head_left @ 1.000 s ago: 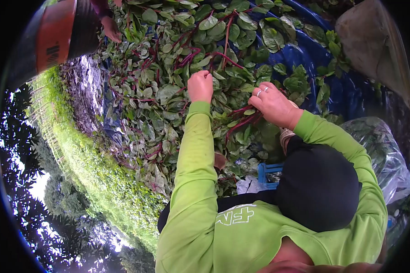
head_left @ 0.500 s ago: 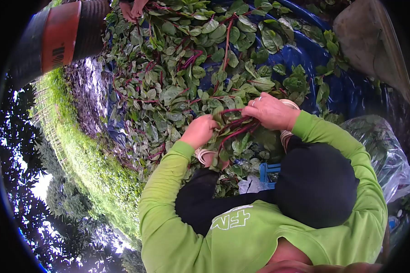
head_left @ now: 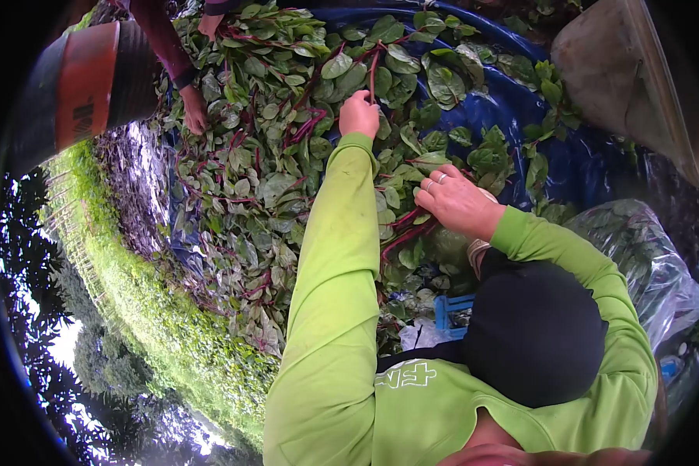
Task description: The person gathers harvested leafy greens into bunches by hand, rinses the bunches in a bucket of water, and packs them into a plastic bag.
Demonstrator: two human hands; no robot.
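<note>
Leafy green vines [head_left: 276, 186] with dark red stems lie spread over a blue tarp [head_left: 512, 109]. My left hand [head_left: 359, 116] is stretched far forward, its fingers closed at the lower end of a long reddish stem [head_left: 374, 66]. Nearer to me, my right hand [head_left: 452, 200], with rings on its fingers, is closed round a small bunch of red stems [head_left: 408, 227]. Leaves of that bunch hang beside and below the hand. The fingertips of the right hand are partly hidden among stems.
Another person's hands [head_left: 194, 110] reach into the leaves at the upper left, beside a black and red drum [head_left: 85, 89]. A conical container [head_left: 629, 70] stands at the upper right. A clear plastic bag [head_left: 648, 256] and a blue crate [head_left: 452, 313] are closer to me.
My left hand first came back beside the bunch, then moved forward to the long stem. My right hand stayed near its place with the stems. The other person's arm has reached farther in.
</note>
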